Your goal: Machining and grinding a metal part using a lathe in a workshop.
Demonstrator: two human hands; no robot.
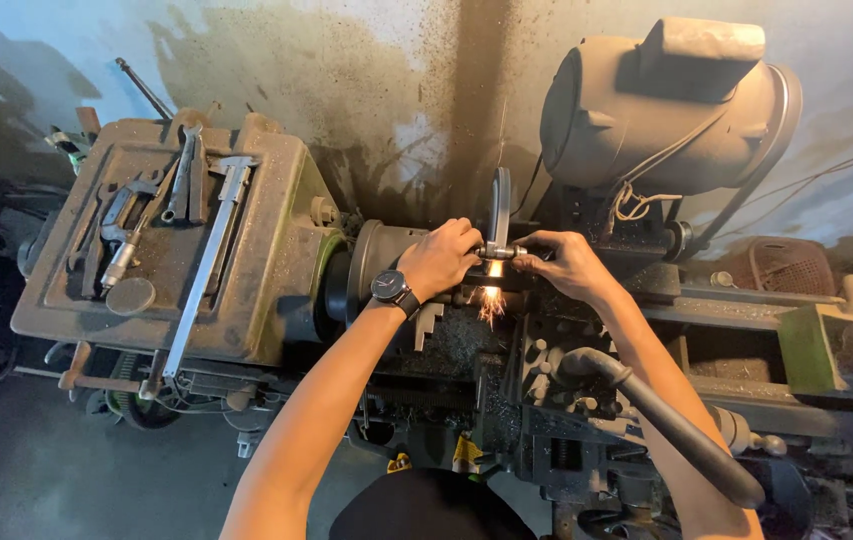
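Note:
My left hand (439, 257), with a dark watch on its wrist, and my right hand (566, 263) grip the two ends of a small metal rod (499, 251). The rod is pressed against the rim of a thin grinding wheel (499, 205) above a grimy lathe. Orange sparks (491, 298) fall just below the rod, between my hands. The lathe chuck (376, 262) sits directly left of my left hand. My fingers hide the rod's ends.
The headstock cover (276, 260) at the left carries a large caliper (208, 262), wrenches (184, 180) and a micrometer (122, 240). A big grey motor (661, 110) stands at the upper right. A black lever handle (676, 425) juts out by my right forearm.

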